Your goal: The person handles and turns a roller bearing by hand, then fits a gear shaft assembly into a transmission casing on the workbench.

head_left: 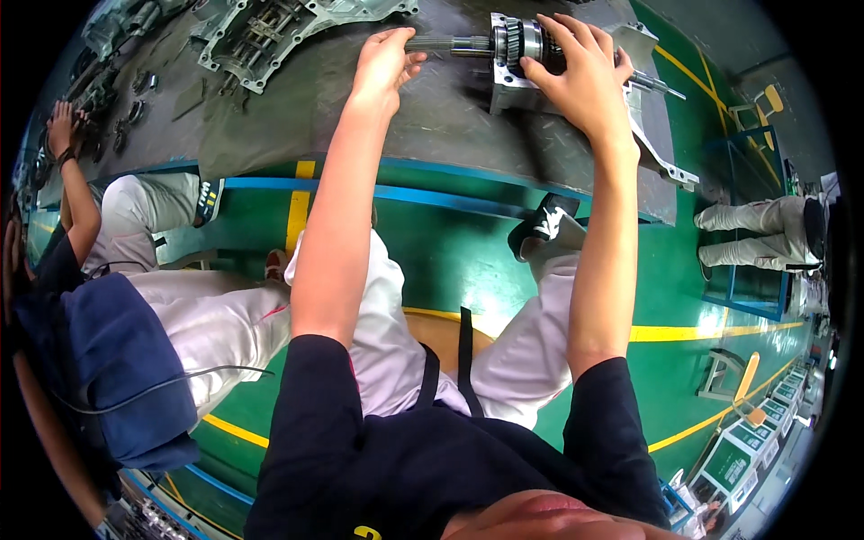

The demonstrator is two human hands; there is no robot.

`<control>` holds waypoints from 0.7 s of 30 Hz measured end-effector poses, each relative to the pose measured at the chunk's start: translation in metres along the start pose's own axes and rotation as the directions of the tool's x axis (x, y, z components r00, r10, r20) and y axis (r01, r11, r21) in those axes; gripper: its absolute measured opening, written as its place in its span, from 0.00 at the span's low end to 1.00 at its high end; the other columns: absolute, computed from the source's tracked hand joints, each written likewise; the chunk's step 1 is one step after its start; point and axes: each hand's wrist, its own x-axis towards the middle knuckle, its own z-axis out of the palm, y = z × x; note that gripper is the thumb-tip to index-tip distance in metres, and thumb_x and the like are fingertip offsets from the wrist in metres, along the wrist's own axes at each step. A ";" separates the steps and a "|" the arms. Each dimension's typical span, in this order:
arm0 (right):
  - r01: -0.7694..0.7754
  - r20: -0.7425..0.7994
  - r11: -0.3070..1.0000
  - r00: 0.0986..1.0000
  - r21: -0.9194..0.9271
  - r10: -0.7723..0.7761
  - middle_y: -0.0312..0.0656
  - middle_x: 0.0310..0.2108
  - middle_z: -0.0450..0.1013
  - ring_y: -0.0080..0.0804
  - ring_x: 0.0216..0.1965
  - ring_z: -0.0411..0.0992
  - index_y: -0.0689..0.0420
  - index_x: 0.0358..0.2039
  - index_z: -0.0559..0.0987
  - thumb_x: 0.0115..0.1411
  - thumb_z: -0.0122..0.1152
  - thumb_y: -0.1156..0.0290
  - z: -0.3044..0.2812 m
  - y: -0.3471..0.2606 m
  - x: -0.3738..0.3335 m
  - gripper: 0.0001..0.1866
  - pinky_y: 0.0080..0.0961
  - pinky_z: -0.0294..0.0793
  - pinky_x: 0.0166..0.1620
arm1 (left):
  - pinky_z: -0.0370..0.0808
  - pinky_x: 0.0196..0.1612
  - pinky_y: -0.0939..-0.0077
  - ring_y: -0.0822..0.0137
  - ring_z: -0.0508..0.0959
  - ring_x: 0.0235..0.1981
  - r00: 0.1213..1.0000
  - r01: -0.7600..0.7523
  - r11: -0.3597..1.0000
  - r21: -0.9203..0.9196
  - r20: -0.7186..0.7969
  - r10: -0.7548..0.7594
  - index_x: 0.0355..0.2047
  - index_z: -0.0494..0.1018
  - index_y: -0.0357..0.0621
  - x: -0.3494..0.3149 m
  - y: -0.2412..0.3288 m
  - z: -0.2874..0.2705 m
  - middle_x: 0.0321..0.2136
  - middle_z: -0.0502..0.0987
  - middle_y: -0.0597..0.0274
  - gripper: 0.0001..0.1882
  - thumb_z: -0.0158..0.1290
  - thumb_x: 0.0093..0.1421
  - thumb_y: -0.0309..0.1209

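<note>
A gear shaft [470, 45] lies level across the far side of the workbench, with steel gears [511, 41] grouped at its right part. My left hand [385, 65] closes on the splined left end of the shaft, thumb and forefinger pinching it. My right hand [580, 72] curves over the gears, thumb on the near side and fingers across the top. Beneath the gears sits a grey cast-metal housing [508, 97]; my right hand and forearm hide part of it. A thin rod end [659, 84] sticks out to the right of my right hand.
An open gearbox casing [270, 40] stands at the far left of the metal-topped workbench [432, 121]. Small metal parts [121, 130] lie left of it, near a co-worker's hand [61, 128]. A seated person is at my left; another person's legs [756, 225] show at the right.
</note>
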 end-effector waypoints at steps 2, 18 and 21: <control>-0.013 -0.012 1.000 1.000 -0.008 0.013 0.36 0.59 0.69 0.41 0.64 0.60 0.44 0.57 0.75 0.52 0.63 0.53 -0.001 -0.002 0.001 0.31 0.59 0.43 0.65 | 0.74 0.36 0.74 0.67 0.78 0.35 1.000 -0.004 1.000 -0.022 0.010 0.004 0.49 0.69 0.38 -0.002 0.000 0.002 0.40 0.75 0.58 0.16 0.53 0.64 0.33; -0.022 0.047 0.999 0.999 0.039 0.020 0.33 0.59 0.69 0.41 0.64 0.59 0.43 0.54 0.78 0.51 0.67 0.52 -0.005 0.025 -0.001 0.29 0.64 0.43 0.63 | 0.75 0.36 0.72 0.68 0.76 0.34 0.999 0.004 0.999 -0.040 -0.035 -0.005 0.44 0.71 0.37 -0.006 0.000 0.002 0.37 0.75 0.58 0.13 0.51 0.64 0.33; -0.020 0.070 0.995 0.997 0.099 0.013 0.33 0.59 0.69 0.41 0.65 0.59 0.40 0.55 0.78 0.52 0.68 0.50 -0.005 0.032 0.001 0.29 0.62 0.43 0.63 | 0.75 0.36 0.72 0.67 0.77 0.34 0.999 0.044 0.994 -0.100 0.017 -0.043 0.42 0.70 0.38 -0.005 -0.001 -0.002 0.36 0.75 0.58 0.11 0.51 0.64 0.32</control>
